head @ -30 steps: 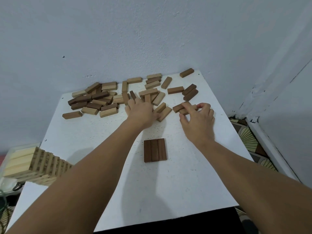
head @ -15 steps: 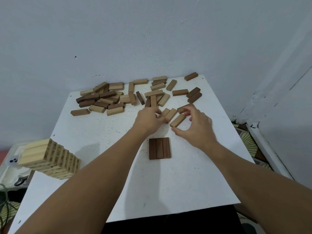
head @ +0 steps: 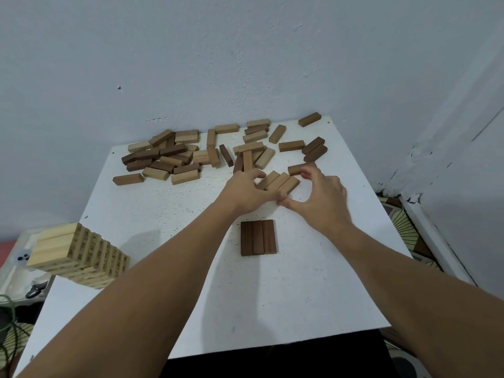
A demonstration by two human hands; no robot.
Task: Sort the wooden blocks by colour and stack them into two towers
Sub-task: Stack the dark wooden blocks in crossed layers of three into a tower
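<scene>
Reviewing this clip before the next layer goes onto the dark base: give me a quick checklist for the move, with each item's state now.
1. Three gathered blocks lie side by side, edges touching: ok.
2. Left hand and right hand bracket that row from both sides: ok.
3. Row matches the dark base layer in colour: not ok; it looks lighter brown.
4. Base layer's three blocks sit flush and flat on the white table: ok.
5. Space between row and base is free of stray blocks: ok.
6. Grip is firm enough to lift all three together: cannot tell.
</scene>
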